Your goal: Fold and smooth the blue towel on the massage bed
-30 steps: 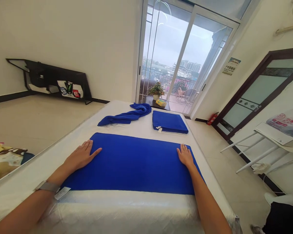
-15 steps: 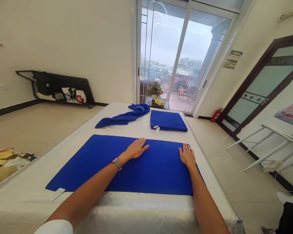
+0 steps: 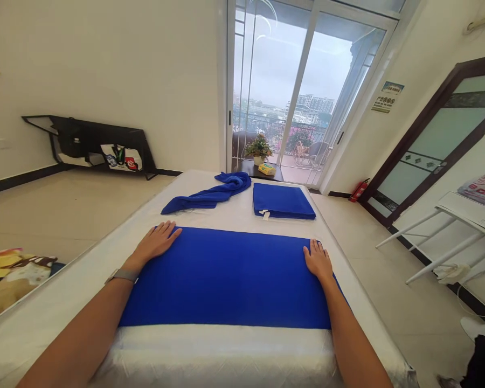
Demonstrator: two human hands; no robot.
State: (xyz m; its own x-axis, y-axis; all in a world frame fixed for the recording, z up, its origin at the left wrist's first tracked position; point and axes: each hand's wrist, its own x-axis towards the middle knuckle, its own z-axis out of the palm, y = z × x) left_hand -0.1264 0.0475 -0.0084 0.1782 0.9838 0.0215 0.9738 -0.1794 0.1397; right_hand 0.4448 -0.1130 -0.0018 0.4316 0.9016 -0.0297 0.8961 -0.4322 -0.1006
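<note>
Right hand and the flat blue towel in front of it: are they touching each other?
Touching. The head view shows the right hand resting flat on the right end of the blue towel.

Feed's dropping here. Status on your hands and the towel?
Left hand, right hand open, flat on blue towel. Towel spread flat. Folded towel, twisted towel lie beyond it, apart.

The left hand (image 3: 157, 241) now presses the blue towel's (image 3: 226, 277) shortened left end.
</note>
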